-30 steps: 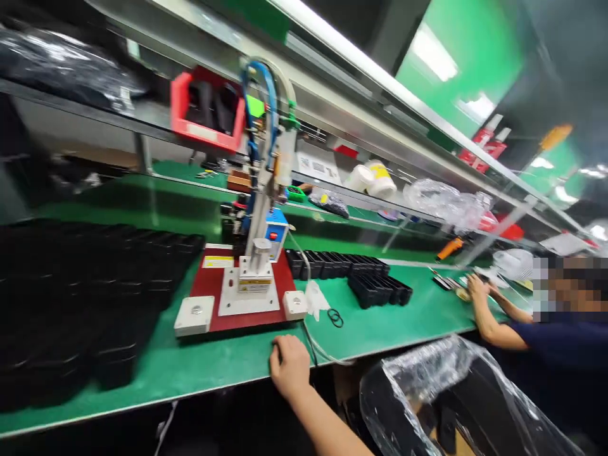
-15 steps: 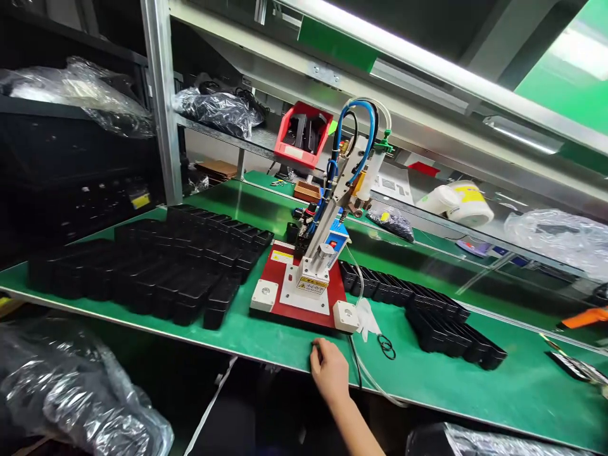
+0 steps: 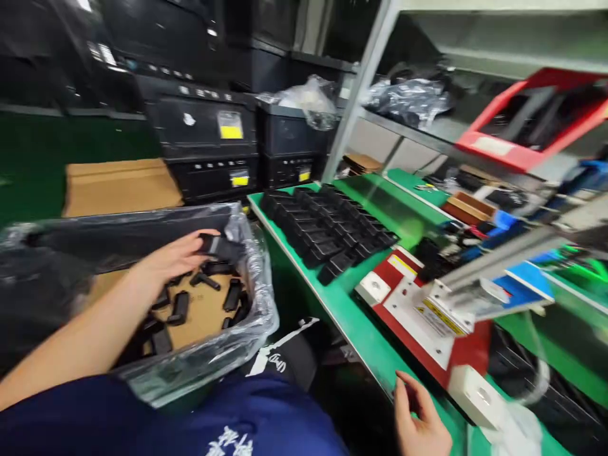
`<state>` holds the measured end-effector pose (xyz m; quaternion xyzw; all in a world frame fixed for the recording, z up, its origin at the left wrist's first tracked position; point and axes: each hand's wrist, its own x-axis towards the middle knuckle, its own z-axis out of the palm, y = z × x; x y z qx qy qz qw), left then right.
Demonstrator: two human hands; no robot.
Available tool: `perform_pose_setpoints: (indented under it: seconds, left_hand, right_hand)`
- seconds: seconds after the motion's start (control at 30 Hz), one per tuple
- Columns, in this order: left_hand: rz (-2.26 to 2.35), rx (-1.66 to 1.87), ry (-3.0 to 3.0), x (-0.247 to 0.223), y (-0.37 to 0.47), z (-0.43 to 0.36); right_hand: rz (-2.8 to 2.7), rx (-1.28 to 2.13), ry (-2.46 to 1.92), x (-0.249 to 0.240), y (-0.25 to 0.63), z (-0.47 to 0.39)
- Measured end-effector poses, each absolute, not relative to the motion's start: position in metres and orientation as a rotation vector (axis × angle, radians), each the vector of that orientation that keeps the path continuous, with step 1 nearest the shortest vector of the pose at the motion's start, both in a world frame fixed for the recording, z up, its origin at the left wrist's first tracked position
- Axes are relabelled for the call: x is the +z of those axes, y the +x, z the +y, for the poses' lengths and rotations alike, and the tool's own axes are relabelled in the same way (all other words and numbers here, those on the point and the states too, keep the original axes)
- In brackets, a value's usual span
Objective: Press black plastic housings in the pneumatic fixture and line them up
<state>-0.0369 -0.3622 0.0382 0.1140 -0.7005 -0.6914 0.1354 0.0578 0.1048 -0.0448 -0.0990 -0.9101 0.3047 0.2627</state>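
My left hand reaches over a plastic-lined bin at my left, its fingers closed round a black plastic housing, blurred by motion. Below it, several black plastic housings lie scattered on cardboard in the bin. My right hand rests at the front edge of the green bench, loosely curled with thumb and forefinger apart and nothing seen between them. Just beyond it stands a small press on a red base, with a white button box at its near corner.
Rows of black housings cover the left end of the green bench. A metal post rises behind them. On the shelf sits a red tray. Stacked black crates and a cardboard sheet stand beyond the bin.
The view has swung left and down, bringing the bin into sight. My left hand, unseen before, now appears with a black housing. My right hand stays at the bench edge.
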Motion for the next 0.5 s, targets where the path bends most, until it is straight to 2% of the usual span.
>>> perform_pose_setpoints:
  seconds: [0.07,0.17,0.27,0.4,0.5]
  left_hand:
    - [-1.824,-2.563,0.217,0.038,-0.032,-0.356]
    - [-1.669,-2.925,0.053,0.033,-0.038,-0.3]
    - [-1.525,-3.322,-0.139,0.024,-0.035,-0.225]
    - [-1.068,-3.905,-0.436,0.018,-0.023,-0.157]
    - [-1.152,-3.969,-0.588,0.019,-0.025,-0.134]
  right_hand:
    - [-2.466,0.863,-0.089,-0.033,0.051,0.087]
    - [-2.409,0.879,0.274,-0.001,0.049,0.046]
    - [-2.354,0.717,0.5,0.027,0.046,0.022]
    - [-2.392,0.756,0.438,0.034,0.052,0.035]
    - [-2.394,0.859,0.292,0.027,0.069,0.053]
